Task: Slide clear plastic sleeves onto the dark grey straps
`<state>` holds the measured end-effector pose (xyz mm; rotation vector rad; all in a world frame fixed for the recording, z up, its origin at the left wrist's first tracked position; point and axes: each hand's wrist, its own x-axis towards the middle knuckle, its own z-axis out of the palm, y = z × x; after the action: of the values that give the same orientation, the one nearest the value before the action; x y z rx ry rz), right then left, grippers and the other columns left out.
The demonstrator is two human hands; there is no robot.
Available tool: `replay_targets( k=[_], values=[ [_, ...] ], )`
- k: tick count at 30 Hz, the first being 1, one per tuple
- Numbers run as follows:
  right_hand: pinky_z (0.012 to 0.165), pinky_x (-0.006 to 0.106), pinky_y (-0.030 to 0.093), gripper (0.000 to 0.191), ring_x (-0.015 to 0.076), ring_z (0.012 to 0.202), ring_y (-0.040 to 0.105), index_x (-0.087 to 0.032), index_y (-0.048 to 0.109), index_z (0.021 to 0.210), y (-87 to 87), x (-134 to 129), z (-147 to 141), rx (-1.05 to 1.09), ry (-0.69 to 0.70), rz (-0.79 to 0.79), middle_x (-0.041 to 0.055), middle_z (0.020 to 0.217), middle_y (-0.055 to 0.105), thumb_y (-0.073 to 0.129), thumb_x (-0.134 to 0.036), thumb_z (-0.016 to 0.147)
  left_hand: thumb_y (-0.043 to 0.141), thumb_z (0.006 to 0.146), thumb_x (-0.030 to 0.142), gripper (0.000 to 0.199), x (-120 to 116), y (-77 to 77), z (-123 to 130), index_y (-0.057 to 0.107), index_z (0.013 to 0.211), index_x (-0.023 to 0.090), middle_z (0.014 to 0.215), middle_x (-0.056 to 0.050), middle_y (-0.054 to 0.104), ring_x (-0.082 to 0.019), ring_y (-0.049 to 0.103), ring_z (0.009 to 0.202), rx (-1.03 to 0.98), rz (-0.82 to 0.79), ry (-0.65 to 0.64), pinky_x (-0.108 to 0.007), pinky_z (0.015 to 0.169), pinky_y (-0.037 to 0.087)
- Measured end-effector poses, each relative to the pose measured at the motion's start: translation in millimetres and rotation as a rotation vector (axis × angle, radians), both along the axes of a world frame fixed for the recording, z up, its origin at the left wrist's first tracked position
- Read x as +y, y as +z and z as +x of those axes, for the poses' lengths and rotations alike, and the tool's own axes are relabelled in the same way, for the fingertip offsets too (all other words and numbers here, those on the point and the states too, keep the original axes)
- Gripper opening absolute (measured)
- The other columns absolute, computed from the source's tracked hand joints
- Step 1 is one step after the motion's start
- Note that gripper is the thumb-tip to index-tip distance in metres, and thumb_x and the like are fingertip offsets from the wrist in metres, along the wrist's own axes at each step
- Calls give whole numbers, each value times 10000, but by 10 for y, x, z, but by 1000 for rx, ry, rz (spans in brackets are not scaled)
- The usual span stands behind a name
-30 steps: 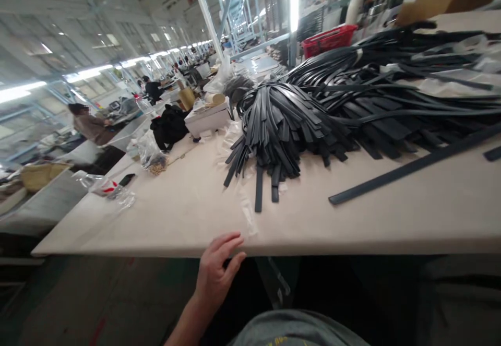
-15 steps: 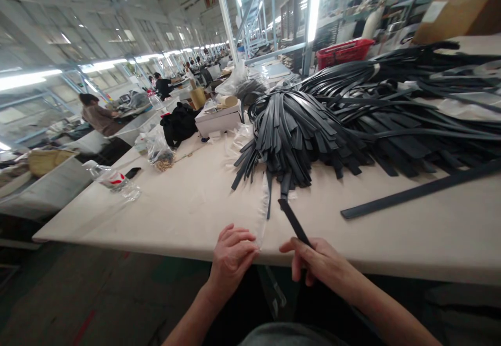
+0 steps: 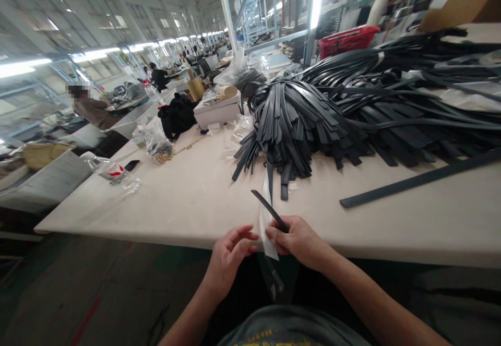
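Note:
My right hand [image 3: 291, 237] is closed round a short dark strap [image 3: 270, 207], whose free end points up and to the left. Its thumb and fingers also touch a white strip [image 3: 268, 239] that hangs over the table's front edge. Just left of that strip is my left hand [image 3: 231, 249], its fingers apart and slightly curled, with nothing seen in it. Beyond both hands lies a large bundle of black straps [image 3: 293, 127] with the cut ends toward me.
One long black strap [image 3: 410, 181] lies at the right of the beige table [image 3: 188, 200]. On the left are a plastic bottle [image 3: 113, 171], a phone [image 3: 132, 165] and a bag of small metal parts [image 3: 160, 150]. A white box [image 3: 217, 111] stands behind; a person [image 3: 90, 106] sits far left.
My right hand has moved left and slightly up with the dark strap, reaching the white strip, whose lower end now hangs past the edge. My left hand has opened a little.

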<state>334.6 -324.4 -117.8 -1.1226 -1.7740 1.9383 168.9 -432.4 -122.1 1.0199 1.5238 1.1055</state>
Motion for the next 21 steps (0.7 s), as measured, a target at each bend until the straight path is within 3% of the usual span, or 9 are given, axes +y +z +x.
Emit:
replay_targets(
  k=[2,4,7,9,13,17,21],
  values=[
    [475,221,321,263,91,464,414,-187,552,659,41,-14,19,-28,47,68,-43,493,511,551,-379,838,569,851,563,510,91,61,40,676,1104,133,954,-96,747,-174,690,763,-185,-192,-162,-270,701,514],
    [506,235,330,272,105,493,448,-193,546,633,90,-24,30,-109,84,218,-29,512,533,515,-345,856,615,807,587,500,174,98,77,719,954,122,853,-86,747,-154,681,710,-266,-287,-288,-237,663,488],
    [537,258,308,257,121,526,479,-199,542,597,160,-33,53,-283,96,466,-15,534,564,510,-279,838,585,761,696,611,251,79,102,718,845,105,813,-107,739,-158,679,674,-356,-331,-335,-234,628,483],
    [560,266,306,210,130,557,509,-200,571,613,188,-40,74,-358,111,537,-4,571,603,524,-235,815,585,746,714,633,280,29,98,712,822,98,792,-109,730,-162,675,661,-362,-338,-342,-234,608,481],
    [585,277,303,189,141,600,537,-200,602,639,162,-59,100,-421,148,578,14,614,631,534,-209,815,691,747,490,376,335,-67,103,717,784,117,719,-50,704,-133,641,623,-305,-344,-404,-234,617,484],
    [571,274,312,251,134,576,506,-188,564,627,63,-60,125,-351,116,522,10,584,594,516,-267,860,697,731,361,246,362,-24,131,740,760,120,680,-42,710,-126,628,606,-301,-347,-426,-234,626,483],
    [506,232,392,421,117,533,520,-180,578,847,-10,-86,212,-34,88,148,3,660,622,402,-549,946,730,750,410,302,200,287,-78,759,719,112,649,-78,723,-142,639,583,-441,-243,-319,-251,619,501]
  ],
)
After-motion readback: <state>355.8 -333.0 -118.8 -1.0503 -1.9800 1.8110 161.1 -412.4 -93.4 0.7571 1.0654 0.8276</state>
